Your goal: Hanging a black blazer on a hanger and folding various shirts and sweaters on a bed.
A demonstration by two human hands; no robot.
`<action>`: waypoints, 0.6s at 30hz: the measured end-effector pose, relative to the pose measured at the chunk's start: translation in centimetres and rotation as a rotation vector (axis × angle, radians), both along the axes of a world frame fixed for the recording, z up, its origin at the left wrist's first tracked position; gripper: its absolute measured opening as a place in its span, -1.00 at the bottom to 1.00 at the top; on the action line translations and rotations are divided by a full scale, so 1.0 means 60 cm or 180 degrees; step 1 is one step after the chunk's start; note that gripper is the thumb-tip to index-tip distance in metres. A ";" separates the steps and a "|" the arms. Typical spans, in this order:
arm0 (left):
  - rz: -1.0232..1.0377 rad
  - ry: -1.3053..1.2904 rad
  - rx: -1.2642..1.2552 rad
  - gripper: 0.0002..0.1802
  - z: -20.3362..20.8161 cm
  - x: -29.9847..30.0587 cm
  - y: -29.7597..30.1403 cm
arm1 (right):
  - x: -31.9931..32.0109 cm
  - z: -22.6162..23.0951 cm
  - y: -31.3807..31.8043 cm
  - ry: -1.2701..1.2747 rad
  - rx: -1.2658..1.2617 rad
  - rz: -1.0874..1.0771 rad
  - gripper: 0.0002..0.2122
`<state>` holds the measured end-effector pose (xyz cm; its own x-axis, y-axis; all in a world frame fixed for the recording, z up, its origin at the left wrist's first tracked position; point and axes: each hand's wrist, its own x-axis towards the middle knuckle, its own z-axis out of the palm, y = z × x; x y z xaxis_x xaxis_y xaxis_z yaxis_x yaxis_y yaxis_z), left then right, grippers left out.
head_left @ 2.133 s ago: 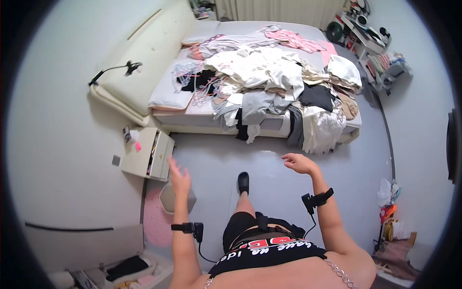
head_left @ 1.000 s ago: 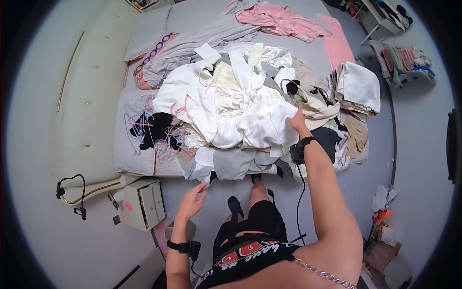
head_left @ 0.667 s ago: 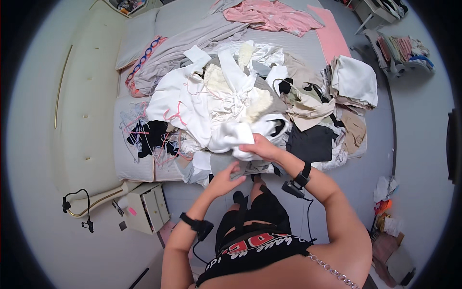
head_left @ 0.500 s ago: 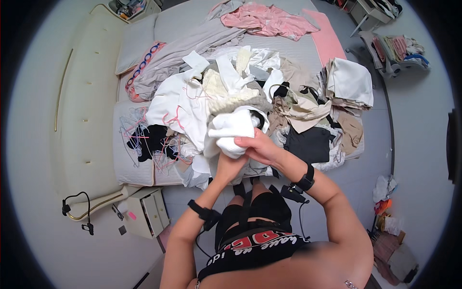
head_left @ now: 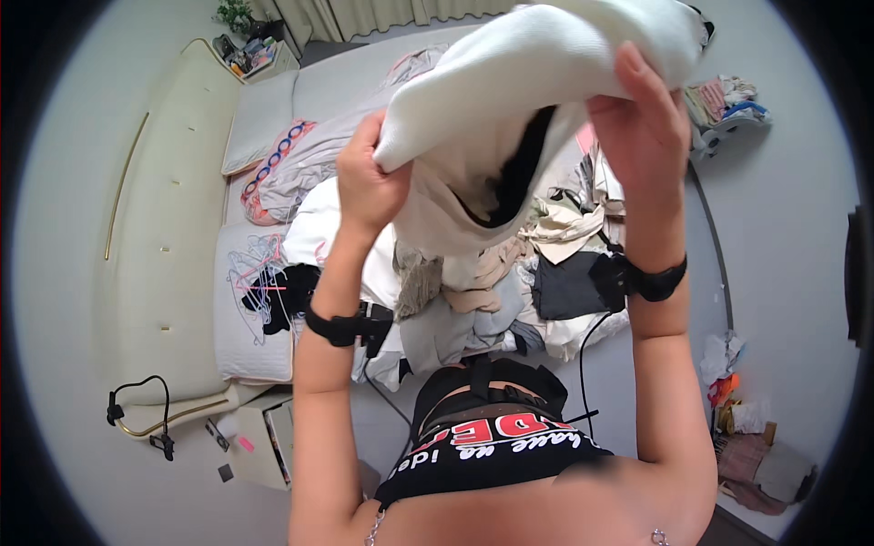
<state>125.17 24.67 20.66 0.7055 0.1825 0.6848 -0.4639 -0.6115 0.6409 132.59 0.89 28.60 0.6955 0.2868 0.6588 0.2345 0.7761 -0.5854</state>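
Note:
A white garment (head_left: 510, 82) is raised high above the bed, stretched between my two hands. My left hand (head_left: 373, 182) pinches its lower left corner. On the other side, my right hand (head_left: 642, 132) grips the fabric with the thumb across the front. The garment hangs partly open in the middle, and a black strip (head_left: 523, 173) shows inside; I cannot tell which type of garment it is. Beneath it lies a heap of clothes, with a white piece (head_left: 319, 223) at the left and a folded dark grey piece (head_left: 569, 289) at the right. The garment hides much of the heap.
Tangled wire hangers (head_left: 250, 273) and black cloth (head_left: 287, 300) lie on the bed's left side. A grey blanket (head_left: 332, 146) stretches behind. At the right stands a chair (head_left: 719, 136) stacked with clothes. Plastic bags (head_left: 724, 355) sit on the floor at the right.
Both hands have risen from close together over the heap and moved apart. The white garment, bunched before, is now lifted and spread between them.

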 end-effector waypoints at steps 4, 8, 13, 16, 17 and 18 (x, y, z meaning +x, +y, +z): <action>-0.0184 -0.0302 0.0421 -0.63 0.077 -0.034 0.031 | -0.040 0.042 -0.033 -0.0234 -0.0397 -0.1224 -0.70; -0.0660 0.0126 0.0076 -0.59 0.100 -0.045 0.044 | -0.057 0.038 -0.025 -0.0095 -0.0829 -0.1511 -0.67; -0.0121 0.1102 0.0871 -0.52 -0.066 0.053 0.111 | 0.041 -0.130 0.007 0.1117 -0.2302 -0.0786 -0.73; 0.0598 0.1353 0.1248 -0.57 -0.281 0.071 0.161 | 0.107 -0.338 -0.030 0.1984 -0.3759 -0.0411 -0.73; 0.0331 0.1708 0.1025 -0.59 -0.337 0.063 0.162 | 0.107 -0.407 -0.052 0.2257 -0.3975 -0.0436 -0.75; 0.0067 0.2069 0.0797 -0.62 -0.387 0.043 0.161 | 0.092 -0.470 -0.073 0.2538 -0.4190 -0.0448 -0.76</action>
<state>127.73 34.36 -2.59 0.9847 0.0924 0.1480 -0.0203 -0.7819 0.6231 138.10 -3.52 0.39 0.8023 0.2513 -0.5415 -0.4363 -0.3722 -0.8192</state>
